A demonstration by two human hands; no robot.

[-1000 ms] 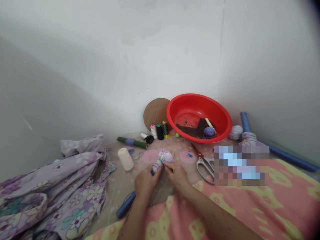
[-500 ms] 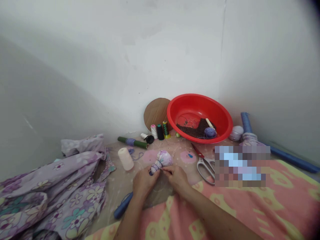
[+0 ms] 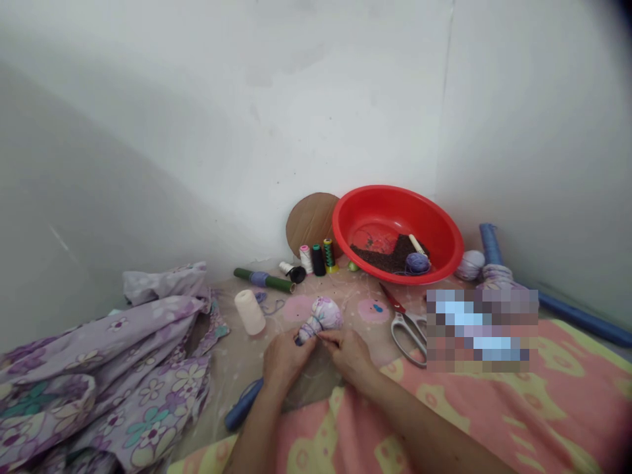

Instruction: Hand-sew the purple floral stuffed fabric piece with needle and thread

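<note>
A ball of lilac floral fabric tied off at a narrow neck lies on the clear plastic sheet, with a dark blue end showing below the neck. My left hand grips the neck from the lower left. My right hand sits just to the right, its fingertips pinched on a thin thread running from the neck. A blue rod lies under my left forearm, partly hidden.
A red plastic basin holds dark material and a purple yarn ball. Several thread spools, a cream thread cone and steel scissors stand nearby. Floral cloth is heaped left, a pink-yellow blanket lies front right, and a pixelated patch hides part of the right side.
Over the last second, both hands have shifted on the bundle's neck, leaving its dark blue end more visible. The view has drifted slightly. Little has changed in the last half second.
</note>
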